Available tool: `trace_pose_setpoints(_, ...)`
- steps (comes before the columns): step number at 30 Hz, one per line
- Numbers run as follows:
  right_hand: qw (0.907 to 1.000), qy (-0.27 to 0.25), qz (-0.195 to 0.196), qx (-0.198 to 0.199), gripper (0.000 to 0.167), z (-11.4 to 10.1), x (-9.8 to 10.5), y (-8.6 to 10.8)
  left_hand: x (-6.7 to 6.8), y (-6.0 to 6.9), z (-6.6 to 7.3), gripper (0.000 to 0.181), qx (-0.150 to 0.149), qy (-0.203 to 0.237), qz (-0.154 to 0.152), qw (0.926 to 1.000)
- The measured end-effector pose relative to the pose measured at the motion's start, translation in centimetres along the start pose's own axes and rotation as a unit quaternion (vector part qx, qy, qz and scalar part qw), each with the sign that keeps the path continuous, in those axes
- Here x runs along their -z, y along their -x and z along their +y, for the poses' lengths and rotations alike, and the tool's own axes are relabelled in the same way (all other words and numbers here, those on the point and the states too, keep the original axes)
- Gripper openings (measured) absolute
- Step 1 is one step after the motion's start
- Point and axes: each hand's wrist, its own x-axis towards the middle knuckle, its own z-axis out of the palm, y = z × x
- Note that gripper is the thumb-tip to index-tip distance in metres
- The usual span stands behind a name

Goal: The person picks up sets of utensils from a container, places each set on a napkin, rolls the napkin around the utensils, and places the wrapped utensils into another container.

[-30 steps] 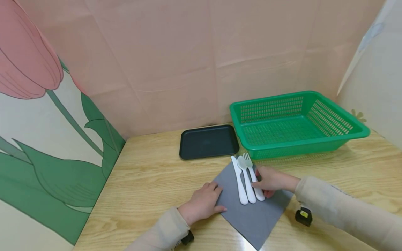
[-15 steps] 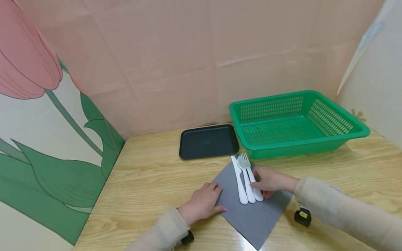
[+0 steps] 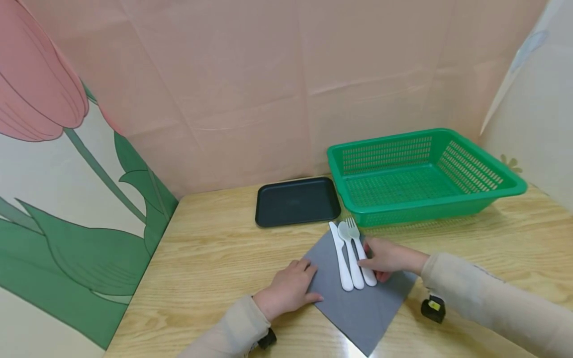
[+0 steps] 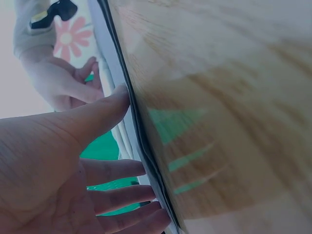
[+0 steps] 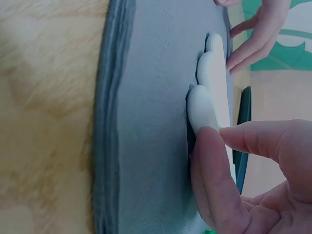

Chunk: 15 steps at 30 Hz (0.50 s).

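Note:
A grey folded napkin (image 3: 371, 313) lies turned at an angle on the wooden table. On it a white knife (image 3: 341, 261), a white spoon (image 3: 350, 256) and a white fork (image 3: 359, 247) lie side by side, heads pointing away from me. My right hand (image 3: 386, 256) pinches the handle of the fork, the rightmost piece, between thumb and fingers; the right wrist view shows the fork's rounded handle end (image 5: 200, 105) by the fingertips. My left hand (image 3: 291, 288) rests at the napkin's left edge, fingers extended. Layered edges of the napkin show in the right wrist view.
Behind the napkin lies a black tray (image 3: 297, 201). A green plastic basket (image 3: 425, 205) stands to its right, close behind the cutlery heads. A pink cloth wall (image 3: 241, 99) rises at the table's back edge.
The fork shifted slightly left toward the spoon, then slightly back to the right, with my right hand on it. My left hand and the napkin stay in place.

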Motion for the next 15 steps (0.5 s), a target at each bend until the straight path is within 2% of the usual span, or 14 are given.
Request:
trace_pose_setpoints(9,0.9997,0.016,0.009,0.014,0.042,0.00,0.01,0.14,0.11,0.02,-0.01,0.063,0.001,-0.003,0.003,1.0000)
trace_pose_setpoints(15,0.9996,0.019,0.012,0.018,0.042,0.07,-0.09,0.19,0.08,0.12,-0.12,0.062,-0.007,-0.009,0.011,0.9999)
